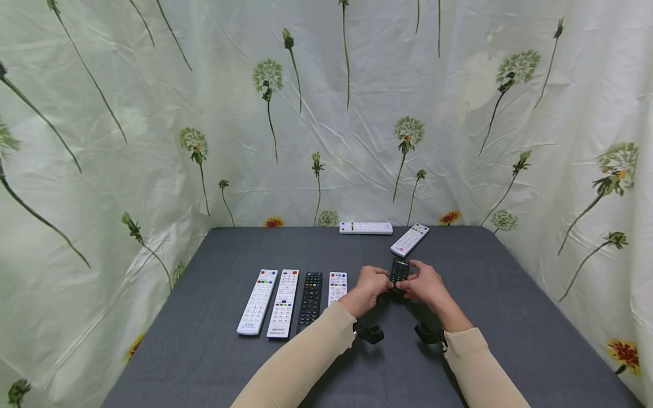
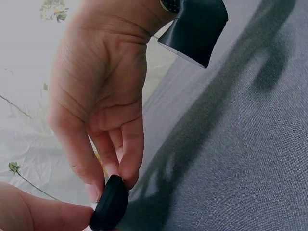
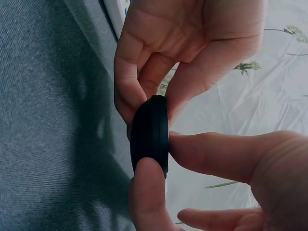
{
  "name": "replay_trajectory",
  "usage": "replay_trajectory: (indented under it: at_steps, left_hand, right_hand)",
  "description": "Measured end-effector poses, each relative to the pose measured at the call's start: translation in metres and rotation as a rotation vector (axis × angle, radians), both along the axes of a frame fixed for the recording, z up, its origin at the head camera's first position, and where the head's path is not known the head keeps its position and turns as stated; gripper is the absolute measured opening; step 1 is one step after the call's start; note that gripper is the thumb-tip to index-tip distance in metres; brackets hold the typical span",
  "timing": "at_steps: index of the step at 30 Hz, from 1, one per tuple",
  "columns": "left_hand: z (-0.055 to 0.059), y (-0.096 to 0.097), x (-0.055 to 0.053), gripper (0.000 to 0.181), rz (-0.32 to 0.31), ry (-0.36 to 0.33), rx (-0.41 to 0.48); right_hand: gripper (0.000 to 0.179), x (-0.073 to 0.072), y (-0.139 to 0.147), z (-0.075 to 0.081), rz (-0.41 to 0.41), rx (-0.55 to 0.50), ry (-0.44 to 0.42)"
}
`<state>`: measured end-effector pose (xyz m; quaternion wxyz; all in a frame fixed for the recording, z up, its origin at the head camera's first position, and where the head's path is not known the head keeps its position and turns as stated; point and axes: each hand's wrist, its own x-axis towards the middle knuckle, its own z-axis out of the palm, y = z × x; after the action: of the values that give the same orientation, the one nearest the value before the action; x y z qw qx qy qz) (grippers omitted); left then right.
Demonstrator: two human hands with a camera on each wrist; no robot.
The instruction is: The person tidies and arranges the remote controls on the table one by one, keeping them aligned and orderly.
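Note:
A small black remote control (image 1: pixel 399 271) is held between both hands, its button face with coloured keys toward the head camera. My left hand (image 1: pixel 371 286) pinches its left side near the lower end. My right hand (image 1: pixel 424 283) grips it from the right, thumb by the lower end and fingers along the side. Both wrist views show the remote edge-on as a dark, rounded shape, with fingertips of both hands on it. In the right wrist view its dark side (image 3: pixel 150 137) lies between my right thumb and finger, over the shadowed grey cloth.
Left of the hands, two long white remotes (image 1: pixel 257 303) (image 1: pixel 283 303), a black remote (image 1: pixel 310 297) and a shorter white remote (image 1: pixel 338 285) form a row. Two more white remotes (image 1: pixel 365 228) (image 1: pixel 410 239) lie at the far edge of the grey table (image 1: pixel 510 317). A flowered curtain (image 1: pixel 326 113) surrounds it.

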<state>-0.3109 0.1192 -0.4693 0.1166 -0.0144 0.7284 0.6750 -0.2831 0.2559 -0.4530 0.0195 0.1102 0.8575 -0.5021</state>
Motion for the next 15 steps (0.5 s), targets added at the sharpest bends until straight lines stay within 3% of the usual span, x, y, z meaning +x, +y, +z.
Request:
replay_trajectory:
  at_steps: [9, 15]
  left_hand:
    - [0.009, -0.005, 0.002, 0.035, -0.008, -0.008, 0.032]
    - [0.018, -0.013, 0.006, 0.037, 0.019, -0.005, 0.051]
  right_hand:
    - [0.084, 0.002, -0.002, 0.011, 0.020, -0.040, 0.000]
    - [0.083, 0.003, -0.007, 0.017, 0.050, -0.072, 0.017]
